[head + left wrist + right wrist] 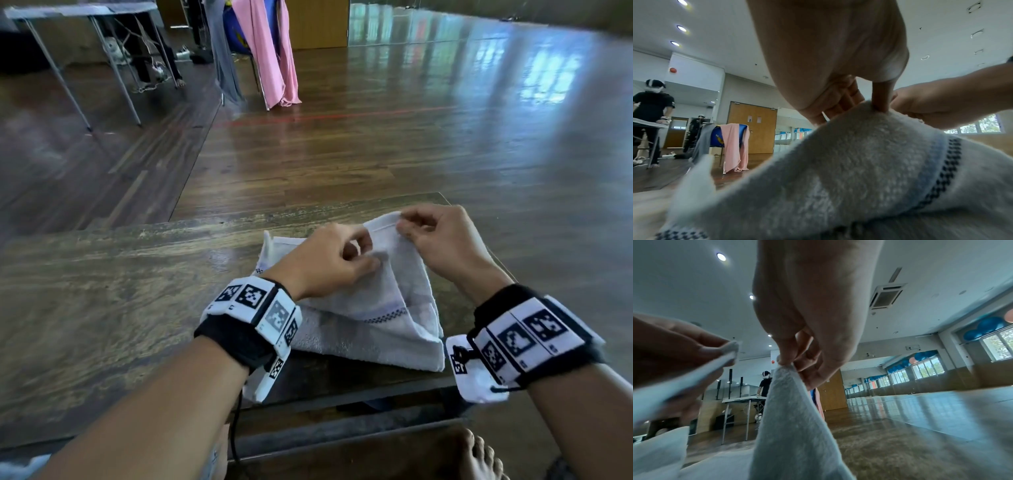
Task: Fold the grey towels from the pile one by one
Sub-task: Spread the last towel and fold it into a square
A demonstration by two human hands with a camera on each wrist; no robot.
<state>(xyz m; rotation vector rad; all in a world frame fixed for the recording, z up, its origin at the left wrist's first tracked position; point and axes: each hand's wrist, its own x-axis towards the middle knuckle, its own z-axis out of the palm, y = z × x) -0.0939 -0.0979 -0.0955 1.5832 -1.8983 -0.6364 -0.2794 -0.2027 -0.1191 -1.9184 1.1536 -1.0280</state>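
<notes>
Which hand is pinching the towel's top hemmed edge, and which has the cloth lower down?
The right hand pinches the raised hemmed edge of the grey towel. The left hand pinches a lower bunch of cloth, nearer the person.

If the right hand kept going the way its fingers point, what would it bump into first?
Probably the left hand. The right hand pinches the towel at its raised corner with fingers pointing left, and the left hand pinches the towel close beside; depth is unclear.

A: What's the grey towel (368, 308) like?
B: Pale grey terry, dark checked band near one edge (partly folded). Its upper edge is lifted, pinched between the left hand (329, 263) and right hand (445, 240).
A: And the rest?
B: Lies below both hands on the worktop (120, 308).
</notes>
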